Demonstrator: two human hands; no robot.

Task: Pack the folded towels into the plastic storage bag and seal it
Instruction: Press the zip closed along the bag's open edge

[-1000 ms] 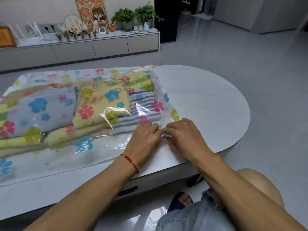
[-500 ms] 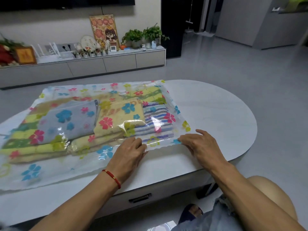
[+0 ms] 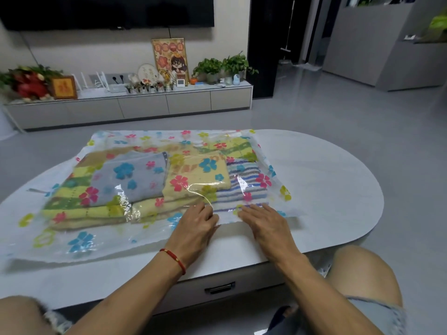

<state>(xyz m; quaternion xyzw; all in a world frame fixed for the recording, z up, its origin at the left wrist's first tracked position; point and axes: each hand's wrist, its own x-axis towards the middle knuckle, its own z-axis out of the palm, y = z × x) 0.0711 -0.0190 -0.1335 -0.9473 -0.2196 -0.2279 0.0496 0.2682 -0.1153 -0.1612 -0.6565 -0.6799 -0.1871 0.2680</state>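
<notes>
The plastic storage bag (image 3: 79, 240), clear with printed flowers, lies flat on the white oval surface (image 3: 338, 189) with the folded towels (image 3: 135, 180) inside it: a grey one at 9 o'clock, a yellow one in the middle and a blue-striped one at 3 o'clock. Both hands rest palm-down on the bag's near edge at 6 o'clock, just apart from each other. The left hand (image 3: 196, 228), a red cord at its wrist, and the right hand (image 3: 266, 226) lie with fingers flattened, grasping nothing.
</notes>
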